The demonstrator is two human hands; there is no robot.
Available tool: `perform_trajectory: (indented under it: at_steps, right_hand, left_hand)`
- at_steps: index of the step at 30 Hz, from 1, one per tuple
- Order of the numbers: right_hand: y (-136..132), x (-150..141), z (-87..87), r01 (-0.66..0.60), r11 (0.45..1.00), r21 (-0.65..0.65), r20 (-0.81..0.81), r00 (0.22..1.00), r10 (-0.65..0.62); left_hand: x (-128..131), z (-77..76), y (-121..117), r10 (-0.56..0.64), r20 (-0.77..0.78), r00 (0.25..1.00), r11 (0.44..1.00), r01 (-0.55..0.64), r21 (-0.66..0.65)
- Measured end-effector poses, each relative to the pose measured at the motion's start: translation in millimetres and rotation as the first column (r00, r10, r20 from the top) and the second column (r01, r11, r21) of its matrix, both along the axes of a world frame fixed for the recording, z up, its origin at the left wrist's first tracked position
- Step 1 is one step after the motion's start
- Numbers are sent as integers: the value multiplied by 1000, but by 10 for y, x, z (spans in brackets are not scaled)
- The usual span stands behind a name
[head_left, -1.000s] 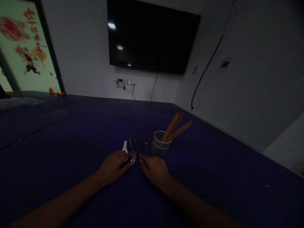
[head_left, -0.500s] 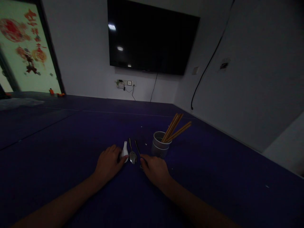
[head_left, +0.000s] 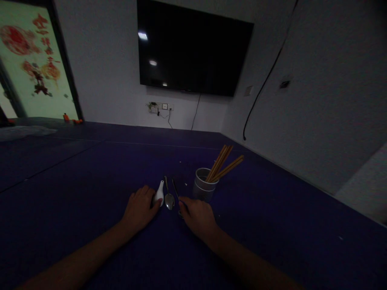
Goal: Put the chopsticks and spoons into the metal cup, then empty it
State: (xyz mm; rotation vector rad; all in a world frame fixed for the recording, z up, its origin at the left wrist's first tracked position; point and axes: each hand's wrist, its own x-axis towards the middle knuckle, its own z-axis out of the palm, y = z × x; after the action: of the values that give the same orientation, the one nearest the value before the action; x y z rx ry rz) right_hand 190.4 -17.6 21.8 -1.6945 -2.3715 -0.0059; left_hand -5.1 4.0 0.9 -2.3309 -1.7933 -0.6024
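Note:
My left hand rests on the purple surface, its thumb and fingers closed around the bowl of a white soup spoon. Right beside it lies a metal spoon, bowl toward me and touched by neither hand. A second metal spoon lies to the right, with its thin handle pointing away. My right hand pinches it, hiding most of its lower part. Behind my right hand stands a grey metal cup holding several wooden chopsticks, which lean right.
The purple surface stretches to the wall, with small white specks on it. A black television hangs above wall sockets. A dark cable runs down the right wall. Clear plastic lies far left.
My left hand has moved left off the middle metal spoon and onto the white spoon, whose handle end has since shifted slightly right. My right hand has stayed in place.

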Motion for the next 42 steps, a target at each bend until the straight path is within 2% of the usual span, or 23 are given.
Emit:
perform_trajectory:
  at_steps: [8,15,17,20,23,27,30,32,34,35,37,38,40,42]
  right_hand:
    - [6,5,-1,1,1000,6,-25,1000,0]
    - [10,14,-10,-3,1000,27,-59,998,5]
    - [11,12,-20,-2,999,43,-77,997,6]
    - [11,19,-44,-18,995,95,-147,989,32]
    - [-4,50,-69,-68,977,202,-281,952,124]
    - [-62,69,-81,-124,943,308,-495,826,270]
    - [-129,18,-72,-81,938,338,-652,698,295]
    - [-172,-15,-59,-58,931,360,-696,648,310]
    - [-195,-6,-40,-47,893,447,-663,653,366]
    - [-192,23,-28,-24,856,517,-626,671,397]
    - [-146,129,8,75,738,671,-547,722,424]
    - [-104,199,32,149,667,730,-527,743,412]
    - [2,347,86,236,574,784,-502,785,363]
    - [111,467,137,294,543,787,-507,809,297]
  left_hand:
    - [-42,-3,67,14,132,991,997,-4,-82]
    - [-64,-26,104,-18,388,921,987,79,-141]
    - [-64,-2,90,-55,396,916,991,99,-92]
    - [-55,57,27,-163,236,958,984,140,110]
    - [-28,91,-65,-293,-26,956,902,286,322]
    - [48,58,-135,-438,-294,849,718,528,453]
    - [111,16,-130,-495,-391,776,585,631,510]
    - [132,7,-124,-521,-391,759,533,647,546]
    - [127,16,-127,-552,-344,759,520,637,569]
    - [115,23,-130,-566,-309,764,521,623,583]
    - [83,33,-131,-581,-240,778,542,590,598]
    - [67,32,-127,-582,-212,785,562,577,593]
    - [42,14,-106,-575,-166,801,621,560,548]
    - [30,-18,-74,-571,-118,813,687,551,474]
